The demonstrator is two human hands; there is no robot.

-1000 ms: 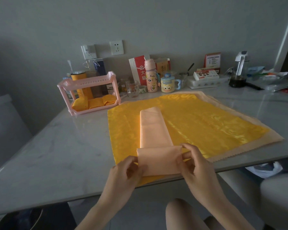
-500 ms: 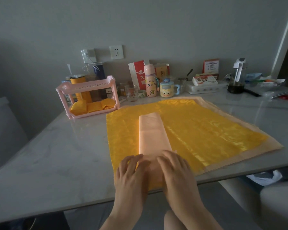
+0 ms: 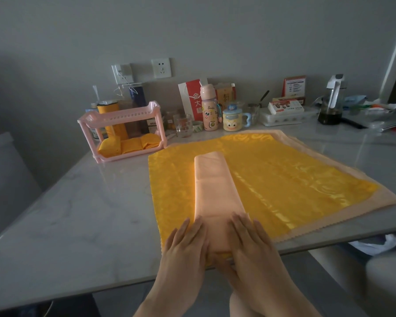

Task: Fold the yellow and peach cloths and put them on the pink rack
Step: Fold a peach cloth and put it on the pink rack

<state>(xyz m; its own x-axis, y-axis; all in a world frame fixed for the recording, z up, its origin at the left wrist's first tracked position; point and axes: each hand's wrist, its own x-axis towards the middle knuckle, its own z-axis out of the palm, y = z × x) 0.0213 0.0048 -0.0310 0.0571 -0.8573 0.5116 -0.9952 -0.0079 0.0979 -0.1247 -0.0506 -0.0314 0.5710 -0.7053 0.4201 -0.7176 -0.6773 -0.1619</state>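
Peach cloth [image 3: 212, 191], probably soft and slippery, lies under the flat, ungrasping left hand [image 3: 185, 243] and right hand [image 3: 252, 241]; pinch near-end corners.

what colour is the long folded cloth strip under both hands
Peach, a long folded cloth strip lying on the yellow cloth; head view.

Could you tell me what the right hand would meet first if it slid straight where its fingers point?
The right hand would run up the long folded peach cloth strip; past it, probably the pink cartoon bottle, though depth is unclear.
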